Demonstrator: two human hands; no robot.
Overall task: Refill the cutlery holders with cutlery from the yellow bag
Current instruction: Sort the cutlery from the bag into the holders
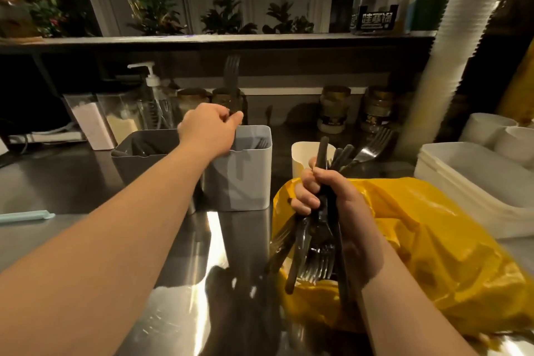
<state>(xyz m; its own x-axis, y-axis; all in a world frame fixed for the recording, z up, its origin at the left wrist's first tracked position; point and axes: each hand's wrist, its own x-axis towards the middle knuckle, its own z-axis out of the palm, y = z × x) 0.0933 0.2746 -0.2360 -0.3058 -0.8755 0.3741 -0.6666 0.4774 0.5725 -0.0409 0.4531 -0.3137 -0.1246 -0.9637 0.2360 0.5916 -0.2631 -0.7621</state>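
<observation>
One fork (232, 75) hung tines-up over pale holder (245, 182), handle end pinched in left hand (208, 130) fingers. Looked stiff, light, slick; handle was safest hold. Bundle of cutlery (315, 246) was clamped in right hand (326, 196), fingers curled round handles, above yellow bag (433, 240); heavier, prone to fanning and slipping. Dark holder (135, 165) stood touching pale one on counter (72, 182).

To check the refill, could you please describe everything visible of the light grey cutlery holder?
The light grey cutlery holder is a tall tub with rounded corners, plastic by its look, standing upright on the steel counter beside a darker grey holder on its left. A few dark utensils show inside. The left hand is over its rim, pinching a fork.
</observation>
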